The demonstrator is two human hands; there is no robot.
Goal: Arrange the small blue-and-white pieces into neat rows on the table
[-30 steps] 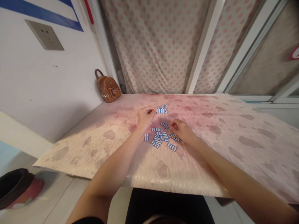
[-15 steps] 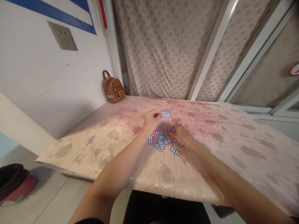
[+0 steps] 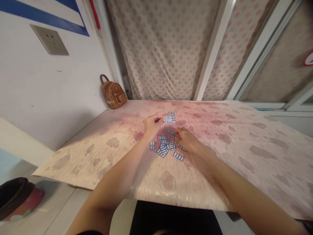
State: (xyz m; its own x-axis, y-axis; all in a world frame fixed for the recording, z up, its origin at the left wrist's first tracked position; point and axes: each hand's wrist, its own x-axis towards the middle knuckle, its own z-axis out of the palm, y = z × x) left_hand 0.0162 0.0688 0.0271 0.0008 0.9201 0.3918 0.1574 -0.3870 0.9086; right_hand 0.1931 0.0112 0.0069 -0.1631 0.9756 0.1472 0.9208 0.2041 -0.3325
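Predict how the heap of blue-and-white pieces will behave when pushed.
The pieces look flat, so they probably won't roll. They seem thin, so they're likely light. Several overlap, so pushing one may drag others along.

You can read no text — the round red-rimmed sign point(image 3: 309, 59) beyond the table's point(image 3: 244, 143) right edge is cut off.

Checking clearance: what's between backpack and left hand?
Only tablecloth; no object shows between backpack and left hand in the head view.
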